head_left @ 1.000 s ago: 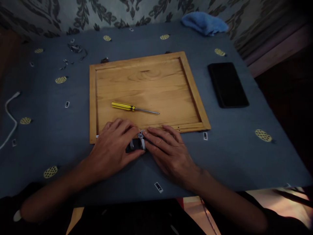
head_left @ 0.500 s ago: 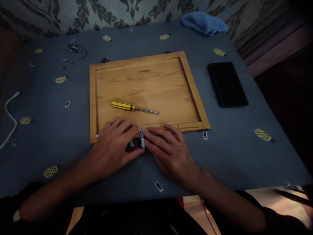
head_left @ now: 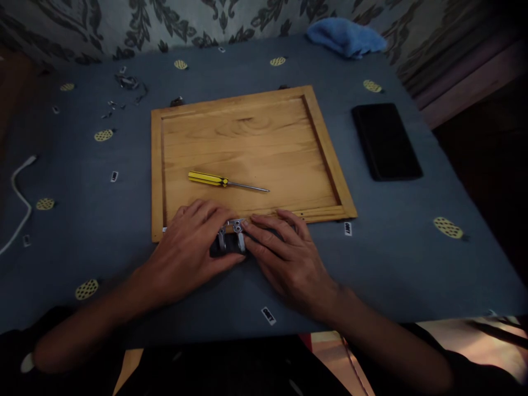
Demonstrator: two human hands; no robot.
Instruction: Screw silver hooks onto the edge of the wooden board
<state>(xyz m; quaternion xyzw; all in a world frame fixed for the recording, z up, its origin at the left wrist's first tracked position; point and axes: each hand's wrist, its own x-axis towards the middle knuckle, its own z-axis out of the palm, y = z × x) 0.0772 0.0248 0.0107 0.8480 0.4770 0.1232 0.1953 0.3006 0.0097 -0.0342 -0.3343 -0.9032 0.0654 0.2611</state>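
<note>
A framed wooden panel [head_left: 251,137] lies flat on the blue-grey table [head_left: 391,247]. A small metal hinge-like fitting [head_left: 231,237] sits at the middle of the panel's near edge. My left hand [head_left: 190,250] and my right hand [head_left: 284,256] press on it from either side, fingers curled onto it and thumbs below. Most of the fitting is hidden under the fingers. A yellow-handled screwdriver [head_left: 225,182] rests on the panel just beyond my hands, touched by neither hand.
A black phone [head_left: 386,141] lies right of the panel. A blue cloth [head_left: 344,37] is at the back right. A white cable [head_left: 18,198] curls at the left edge. Small metal parts [head_left: 126,88] and scattered stickers dot the table.
Both hands stay on the fitting; the fingers have shifted slightly so a bit more of the metal shows between them. The view has hardly moved.
</note>
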